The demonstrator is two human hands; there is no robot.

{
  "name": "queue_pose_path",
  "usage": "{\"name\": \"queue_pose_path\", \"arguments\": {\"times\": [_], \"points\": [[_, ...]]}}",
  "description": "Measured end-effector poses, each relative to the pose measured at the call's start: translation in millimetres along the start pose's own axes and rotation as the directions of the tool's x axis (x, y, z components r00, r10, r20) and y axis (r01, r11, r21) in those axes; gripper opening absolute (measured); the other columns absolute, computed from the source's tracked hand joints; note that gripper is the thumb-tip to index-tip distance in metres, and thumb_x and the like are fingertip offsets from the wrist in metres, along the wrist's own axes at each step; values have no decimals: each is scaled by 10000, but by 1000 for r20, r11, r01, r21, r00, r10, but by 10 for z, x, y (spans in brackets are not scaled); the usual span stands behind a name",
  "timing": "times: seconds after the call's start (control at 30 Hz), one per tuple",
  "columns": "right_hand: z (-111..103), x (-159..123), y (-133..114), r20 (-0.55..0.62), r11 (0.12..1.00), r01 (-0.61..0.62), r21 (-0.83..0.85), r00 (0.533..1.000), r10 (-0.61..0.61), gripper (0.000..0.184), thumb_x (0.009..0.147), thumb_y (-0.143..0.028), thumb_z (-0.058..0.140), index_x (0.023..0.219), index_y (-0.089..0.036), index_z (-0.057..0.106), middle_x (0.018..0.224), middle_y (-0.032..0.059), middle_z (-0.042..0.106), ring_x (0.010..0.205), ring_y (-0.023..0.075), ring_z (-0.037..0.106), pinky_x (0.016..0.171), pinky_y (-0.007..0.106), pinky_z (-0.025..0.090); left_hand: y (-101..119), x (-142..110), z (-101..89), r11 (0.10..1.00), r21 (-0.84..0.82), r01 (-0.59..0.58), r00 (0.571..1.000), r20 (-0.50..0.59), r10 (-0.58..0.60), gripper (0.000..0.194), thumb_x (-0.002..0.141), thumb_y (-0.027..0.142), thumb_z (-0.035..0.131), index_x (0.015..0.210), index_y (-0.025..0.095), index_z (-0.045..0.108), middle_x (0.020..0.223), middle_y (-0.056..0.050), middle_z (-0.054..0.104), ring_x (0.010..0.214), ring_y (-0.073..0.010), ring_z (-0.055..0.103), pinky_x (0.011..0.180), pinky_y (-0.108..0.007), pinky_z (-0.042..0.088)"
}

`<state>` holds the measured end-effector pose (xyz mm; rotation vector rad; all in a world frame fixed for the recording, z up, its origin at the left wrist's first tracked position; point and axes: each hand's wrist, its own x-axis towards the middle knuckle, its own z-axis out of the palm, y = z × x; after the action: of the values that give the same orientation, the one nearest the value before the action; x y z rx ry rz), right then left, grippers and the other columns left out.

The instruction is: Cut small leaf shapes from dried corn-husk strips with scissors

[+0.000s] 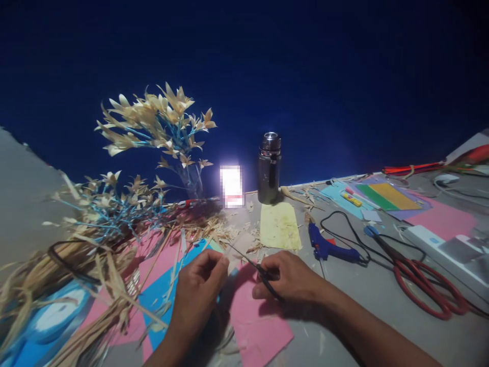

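My right hand (290,280) grips small dark scissors (256,266), blades pointing left and up toward a pale strip. My left hand (198,285) is closed in a pinch on that thin pale leaf strip (232,266), just left of the blades. Both hands hover over pink paper (255,321) and blue paper (160,295) on the grey table. A tree of blue stems with cream leaves (160,122) stands behind, to the left.
Dried straw bundles (84,275) lie at left. A steel flask (269,168), a yellow sheet (279,226), a blue glue gun (328,247), red-handled scissors (424,285), a white power strip (443,250) and coloured paper sheets (385,196) lie behind and right.
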<state>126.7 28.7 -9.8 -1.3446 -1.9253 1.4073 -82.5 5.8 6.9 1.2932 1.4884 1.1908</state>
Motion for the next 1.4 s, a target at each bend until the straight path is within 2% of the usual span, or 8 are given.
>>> {"name": "queue_pose_path", "arguments": {"times": [0.4,0.57,0.67,0.8,0.97,1.07,1.2,1.4], "points": [[-10,11,15,3,992,-53,114,999,53,391,639,-362,834,529,-181,505,524,-48,416,494,92,378,443,241,202,-48,21,-47,1000,-17,-7,1000,2,7,294,781,433,725,667,183,621,546,33,526,509,-113,453,475,-214,375],[-6,30,40,-9,991,-57,119,998,58,400,638,-378,842,522,-176,517,511,-46,425,485,90,372,434,244,184,-54,29,-63,1000,-22,11,1000,23,-11,320,769,464,734,670,183,618,546,35,530,507,-114,458,470,-206,375],[2,36,53,-11,995,-43,89,999,44,399,646,-416,847,523,-169,558,506,-42,437,484,91,372,442,248,183,11,61,-94,998,-47,30,998,65,-27,330,742,506,754,801,189,685,658,8,615,591,-145,553,530,-223,452],[20,25,39,-22,999,-37,1,999,37,409,624,-454,872,517,-163,606,498,-39,465,489,93,387,467,255,184,108,152,-240,997,-6,77,993,85,-76,435,745,604,716,912,203,751,864,-56,709,776,-215,650,676,-292,536],[39,-4,-12,-6,991,-40,-127,999,40,377,615,-455,885,519,-171,658,474,-42,464,484,99,383,478,264,170,109,282,-584,985,169,-38,950,313,-17,504,800,669,606,920,226,814,969,-123,759,928,-305,679,817,-380,543],[44,-9,-27,2,981,-23,-191,1000,24,406,618,-463,884,494,-168,634,474,-51,418,488,96,362,479,268,166,124,308,-706,981,185,-61,946,325,-2,490,772,656,646,911,223,827,978,-138,774,936,-329,692,804,-385,542],[67,-11,-27,6,969,14,-248,1000,-13,406,634,-503,867,510,-169,672,476,-47,435,492,98,370,491,272,164,142,271,-586,988,144,-60,969,245,23,396,792,570,671,847,200,800,913,-119,768,892,-298,684,772,-360,521],[125,-22,-38,4,950,27,-310,1000,-27,346,636,-459,877,533,-180,700,460,-43,485,473,93,370,492,279,142,16,221,-267,995,98,-30,963,270,2,222,773,392,727,711,179,732,721,-39,706,697,-194,623,660,-279,450]]}}
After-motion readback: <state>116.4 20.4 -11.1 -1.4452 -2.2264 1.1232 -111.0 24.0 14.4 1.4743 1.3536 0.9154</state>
